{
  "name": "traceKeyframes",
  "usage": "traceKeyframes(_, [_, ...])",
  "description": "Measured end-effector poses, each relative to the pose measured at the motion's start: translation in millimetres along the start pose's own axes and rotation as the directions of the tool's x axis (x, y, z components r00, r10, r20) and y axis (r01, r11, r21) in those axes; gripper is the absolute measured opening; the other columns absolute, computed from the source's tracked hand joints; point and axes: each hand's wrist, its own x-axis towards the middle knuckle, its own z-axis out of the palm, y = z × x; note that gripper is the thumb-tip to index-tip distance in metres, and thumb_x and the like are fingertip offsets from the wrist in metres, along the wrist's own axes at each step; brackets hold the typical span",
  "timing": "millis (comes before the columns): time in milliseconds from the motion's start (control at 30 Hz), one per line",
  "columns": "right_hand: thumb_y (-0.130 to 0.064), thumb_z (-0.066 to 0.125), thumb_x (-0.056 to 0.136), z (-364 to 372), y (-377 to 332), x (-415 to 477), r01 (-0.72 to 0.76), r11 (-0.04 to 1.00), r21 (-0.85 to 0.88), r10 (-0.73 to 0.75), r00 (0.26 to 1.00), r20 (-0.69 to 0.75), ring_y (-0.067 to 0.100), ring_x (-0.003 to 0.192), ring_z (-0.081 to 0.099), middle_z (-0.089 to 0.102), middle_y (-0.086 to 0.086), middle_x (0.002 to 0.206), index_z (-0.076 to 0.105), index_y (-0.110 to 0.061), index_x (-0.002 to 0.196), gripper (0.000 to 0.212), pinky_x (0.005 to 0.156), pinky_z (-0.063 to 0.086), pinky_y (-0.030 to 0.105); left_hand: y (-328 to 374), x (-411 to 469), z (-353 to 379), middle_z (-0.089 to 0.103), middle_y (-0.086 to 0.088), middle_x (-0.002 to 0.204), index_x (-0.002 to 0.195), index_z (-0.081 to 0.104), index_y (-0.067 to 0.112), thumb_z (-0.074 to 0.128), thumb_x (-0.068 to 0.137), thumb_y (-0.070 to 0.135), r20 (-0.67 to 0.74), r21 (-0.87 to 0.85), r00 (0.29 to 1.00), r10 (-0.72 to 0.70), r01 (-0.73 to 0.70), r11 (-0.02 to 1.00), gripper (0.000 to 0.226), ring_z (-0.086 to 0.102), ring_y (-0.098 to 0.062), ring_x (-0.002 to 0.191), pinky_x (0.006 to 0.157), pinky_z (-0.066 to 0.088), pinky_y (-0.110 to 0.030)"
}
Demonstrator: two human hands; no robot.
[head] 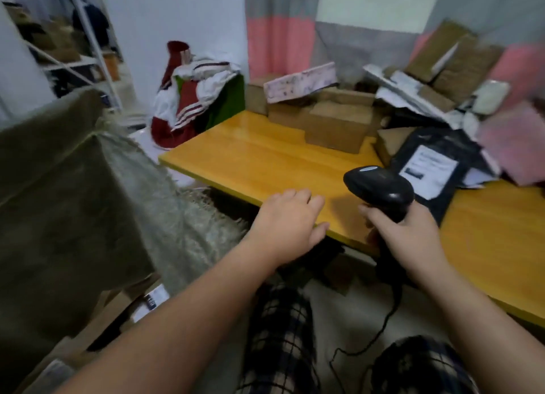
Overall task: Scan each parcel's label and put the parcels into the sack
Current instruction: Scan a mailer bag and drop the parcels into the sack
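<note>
My right hand (413,234) grips the handle of a black barcode scanner (380,191) over the front edge of the yellow table (265,163); its cable hangs down past my lap. My left hand (290,219) rests flat and empty on the table's front edge, fingers relaxed. A black parcel (436,172) with a white label lies just right of the scanner. Several brown boxes (336,128) and a pink-white box (300,84) are piled at the back. A woven sack (177,216) hangs open at my left.
An olive cloth-covered block (59,202) stands at far left beside the sack. A red and white garment (188,98) is heaped beyond the table's left end. More parcels (454,66) are stacked at back right. A metal shelf (73,48) stands at back left.
</note>
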Motion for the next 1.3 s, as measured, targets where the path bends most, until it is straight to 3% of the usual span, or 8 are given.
traceKeyframes(67, [-0.029, 0.074, 0.079, -25.5, 9.0, -3.4, -0.048, 0.999, 0.020, 0.049, 0.997, -0.058, 0.022, 0.068, 0.067, 0.069, 0.005, 0.078, 0.064, -0.021, 0.087, 0.015, 0.065, 0.052, 0.032, 23.3, 27.6, 4.4, 0.056, -0.003, 0.107, 0.115, 0.051, 0.018, 0.042, 0.095, 0.048, -0.046, -0.054, 0.998, 0.052, -0.055, 0.997, 0.037, 0.053, -0.025, 0.100, 0.076, 0.040, -0.035])
traceKeyframes(200, [-0.021, 0.073, 0.080, -70.8, 27.4, -13.0, -0.122, 0.992, 0.039, 0.128, 0.974, -0.187, 0.014, 0.045, 0.063, 0.066, 0.003, 0.066, 0.061, -0.016, 0.082, 0.013, 0.042, 0.044, 0.016, 62.9, 81.5, 24.8, 0.054, -0.003, 0.114, 0.118, 0.055, 0.017, 0.048, 0.094, 0.046, -0.010, -0.332, 1.000, 0.012, -0.015, 0.943, 0.038, 0.051, -0.024, 0.107, 0.076, 0.039, -0.033])
traceKeyframes(467, [-0.022, 0.071, 0.082, -124.0, 43.0, 3.7, -0.179, 0.979, 0.099, 0.202, 0.927, -0.315, 0.026, 0.052, 0.065, 0.066, 0.010, 0.063, 0.063, -0.011, 0.084, 0.014, 0.055, 0.055, 0.040, 99.9, 193.9, 60.1, 0.051, -0.013, 0.135, 0.134, 0.046, 0.009, 0.051, 0.092, 0.052, 0.371, -0.525, 0.912, -0.173, 0.360, 0.771, 0.060, 0.046, -0.033, 0.123, 0.102, 0.040, -0.042])
traceKeyframes(633, [-0.025, 0.072, 0.079, -131.7, 50.1, 27.9, -0.164, 0.985, 0.048, 0.171, 0.929, -0.329, 0.018, 0.044, 0.062, 0.062, -0.002, 0.057, 0.059, -0.022, 0.082, 0.013, 0.044, 0.050, 0.029, 105.6, 214.2, 69.3, 0.063, -0.012, 0.120, 0.122, 0.057, 0.007, 0.060, 0.091, 0.042, 0.409, -0.647, 0.881, -0.238, 0.464, 0.605, 0.048, 0.058, -0.031, 0.108, 0.090, 0.049, -0.039])
traceKeyframes(733, [-0.027, 0.071, 0.078, -128.2, 48.9, 41.0, -0.163, 0.986, 0.028, 0.164, 0.941, -0.296, 0.023, 0.050, 0.064, 0.064, 0.002, 0.062, 0.061, -0.019, 0.084, 0.014, 0.052, 0.054, 0.037, 103.7, 211.6, 65.5, 0.066, -0.015, 0.108, 0.102, 0.062, 0.004, 0.066, 0.089, 0.030, 0.423, -0.686, 0.860, -0.284, 0.509, 0.520, 0.029, 0.062, -0.032, 0.098, 0.083, 0.052, -0.040])
traceKeyframes(867, [-0.030, 0.073, 0.077, -121.5, 50.0, 41.7, -0.135, 0.991, 0.025, 0.137, 0.948, -0.287, 0.025, 0.068, 0.065, 0.066, 0.002, 0.072, 0.064, -0.018, 0.092, 0.021, 0.065, 0.056, 0.044, 94.7, 200.4, 49.0, 0.070, -0.001, 0.065, 0.077, 0.060, 0.012, 0.074, 0.082, 0.011, 0.593, -0.736, 0.783, -0.188, 0.622, 0.268, 0.015, 0.066, -0.014, 0.053, 0.042, 0.048, -0.022])
traceKeyframes(1000, [-0.044, 0.073, 0.076, -120.1, 47.0, 30.6, -0.027, 0.998, 0.051, 0.044, 0.930, -0.364, 0.004, 0.063, 0.061, 0.062, -0.011, 0.063, 0.060, -0.032, 0.081, 0.018, 0.053, 0.042, 0.016, 88.7, 185.8, 39.2, 0.073, -0.002, 0.084, 0.091, 0.064, 0.012, 0.074, 0.082, 0.009, 0.427, -0.901, 0.891, -0.157, 0.434, 0.014, 0.013, 0.071, -0.012, 0.068, 0.054, 0.052, -0.023])
traceKeyframes(1300, [-0.033, 0.072, 0.077, -107.8, 32.7, 7.2, 0.094, 0.995, 0.020, -0.078, 0.905, -0.418, 0.006, 0.055, 0.058, 0.059, -0.006, 0.054, 0.060, -0.021, 0.070, 0.019, 0.048, 0.041, 0.017, 91.2, 162.1, 34.0, 0.068, 0.002, 0.075, 0.086, 0.060, 0.013, 0.060, 0.091, 0.002, 0.173, -0.984, 0.953, -0.250, 0.176, -0.010, 0.012, 0.053, -0.002, 0.051, 0.051, 0.044, -0.015])
